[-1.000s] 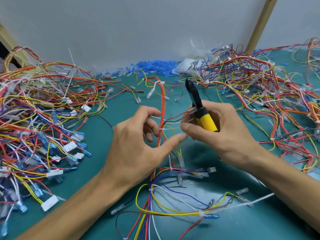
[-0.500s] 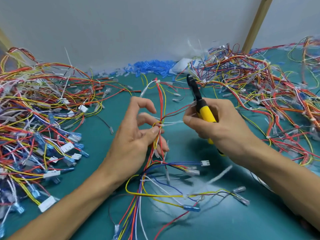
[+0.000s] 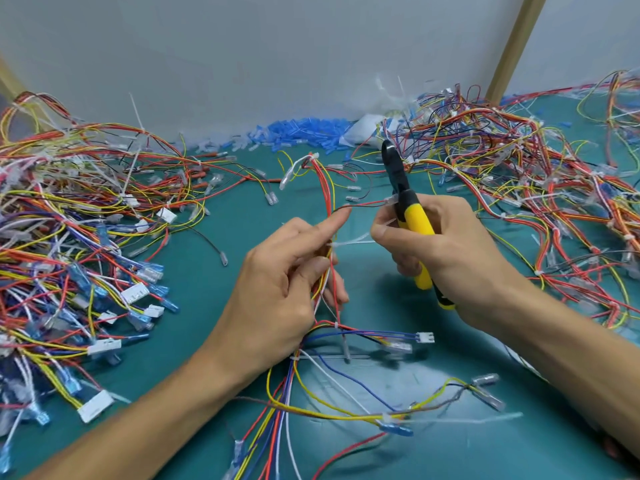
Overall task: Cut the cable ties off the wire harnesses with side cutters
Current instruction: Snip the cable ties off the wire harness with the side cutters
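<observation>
Where left hand (image 3: 284, 282) pinches harness (image 3: 327, 195), cable tie (image 3: 349, 242) (white) by forefinger (image 3: 322, 230).

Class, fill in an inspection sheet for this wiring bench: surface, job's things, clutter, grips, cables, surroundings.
Surface: teal mat, covered at both sides.
Job's things: cutters, tip up; harness, held upright; white tie round it, tail pointing right.
Clutter: left pile and right pile of harnesses; blue sleeves by the wall.
Grips: left hand holds the harness; right hand grips the cutters.
Cables: the harness's loose wires trail over the mat toward the person.
Surroundings: grey wall; wooden post.
</observation>
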Demonstrator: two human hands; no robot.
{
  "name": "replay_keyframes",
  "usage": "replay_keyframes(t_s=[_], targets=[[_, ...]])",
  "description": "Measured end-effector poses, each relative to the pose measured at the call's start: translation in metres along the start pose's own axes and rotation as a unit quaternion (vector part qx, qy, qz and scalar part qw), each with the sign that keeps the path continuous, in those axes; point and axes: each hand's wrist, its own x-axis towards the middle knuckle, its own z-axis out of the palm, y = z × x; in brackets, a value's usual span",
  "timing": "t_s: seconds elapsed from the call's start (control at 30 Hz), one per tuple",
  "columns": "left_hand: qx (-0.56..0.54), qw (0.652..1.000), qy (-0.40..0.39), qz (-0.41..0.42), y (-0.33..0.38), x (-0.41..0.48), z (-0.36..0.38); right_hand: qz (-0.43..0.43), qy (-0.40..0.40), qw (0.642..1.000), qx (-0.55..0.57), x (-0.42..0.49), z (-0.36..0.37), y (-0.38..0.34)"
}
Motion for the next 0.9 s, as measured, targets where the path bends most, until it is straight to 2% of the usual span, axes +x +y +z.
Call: replay_keyframes(t_s=[0.13,0.23,0.3,0.4,0.57,0.63,0.77,0.9], targets=[[-0.017,1.0,0.009,-0.018,0.002,0.0,-0.001,0.014,-0.017,1.0,-0.02,0.001,-0.003,0.003],[-0.013,0.999,0.024,-0.034,-0.002,0.001,-0.004,-0.035,-0.007,0.991,-0.13,0.001,-0.003,0.006],[-0.026,0.998,0.029,-0.044,-0.004,0.002,-0.006,-0.037,0.006,0.984,-0.172,0.001,-0.002,0.006],[-0.049,0.997,0.038,-0.044,-0.007,0.002,-0.005,-0.022,0.014,0.99,-0.137,0.002,-0.002,0.004],[-0.076,0.995,0.048,-0.03,-0.013,0.003,-0.005,0.013,0.042,0.999,0.005,0.007,-0.006,0.006],[-0.08,0.995,0.055,-0.027,-0.012,0.003,-0.005,0.005,0.045,0.999,0.024,0.007,-0.007,0.004],[-0.1,0.992,0.075,-0.022,-0.008,0.003,-0.005,-0.055,0.02,0.994,-0.087,0.002,-0.009,0.0],[-0.123,0.987,0.105,-0.022,-0.006,0.005,-0.005,-0.108,0.006,0.959,-0.261,-0.002,-0.005,0.003]])
